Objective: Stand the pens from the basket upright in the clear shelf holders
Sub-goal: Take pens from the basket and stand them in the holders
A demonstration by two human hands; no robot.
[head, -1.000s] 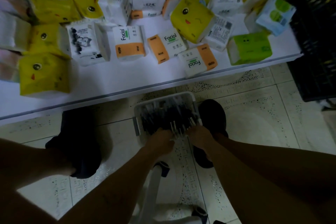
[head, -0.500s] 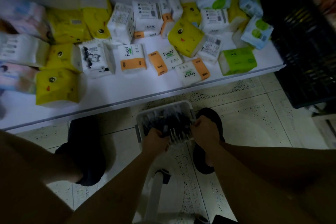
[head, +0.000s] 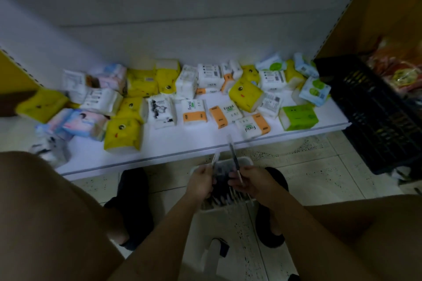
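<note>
Head view shows forearms reaching down over the basket, left hand pinching a pale pen, right hand gripping a dark pen tilted toward the far shelf.

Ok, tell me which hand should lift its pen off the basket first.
Right, probably. The right hand holds a dark pen pointing up, clear of the basket; the left hand holds a pale pen, blurred and lower.

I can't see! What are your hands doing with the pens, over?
Hands: left hand grips a pale pen, right hand a dark pen. Both above the basket. Holders not in view.
</note>
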